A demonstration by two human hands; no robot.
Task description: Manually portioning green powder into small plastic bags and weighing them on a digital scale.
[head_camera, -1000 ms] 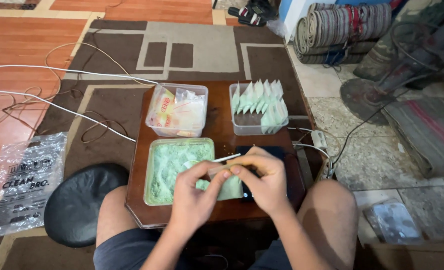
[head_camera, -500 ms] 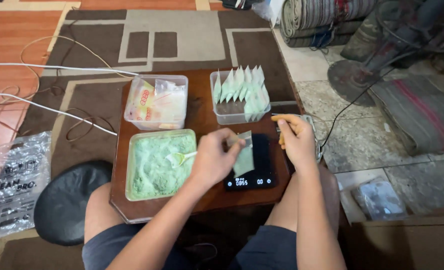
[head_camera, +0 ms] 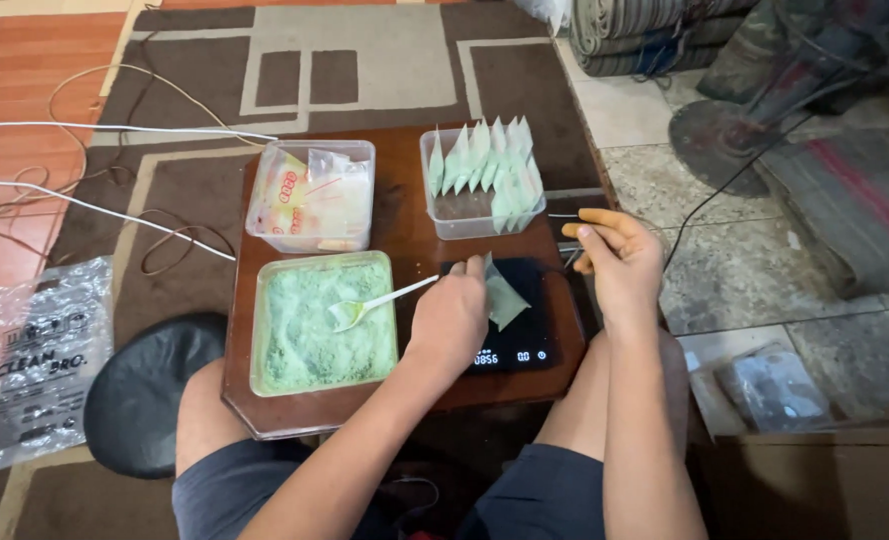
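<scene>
Since half a second ago your left hand (head_camera: 452,318) swung the spoon (head_camera: 373,303) back over the powder tub (head_camera: 323,322), fingers closed on its handle. Filled packet (head_camera: 503,298) sits on the scale (head_camera: 510,330): light, soft, probably slippery; pinch its top edge. Right hand (head_camera: 615,258) hovers right, fingers curled, seemingly empty. Beyond: packet box (head_camera: 485,185), bag box (head_camera: 312,195).

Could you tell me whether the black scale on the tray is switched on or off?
On: the black scale shows lit white digits on its front edge, beside the left hand holding a green packet on it.

Powder tub (head_camera: 323,322) left of scale (head_camera: 525,335) (both on tray (head_camera: 405,225))
</scene>
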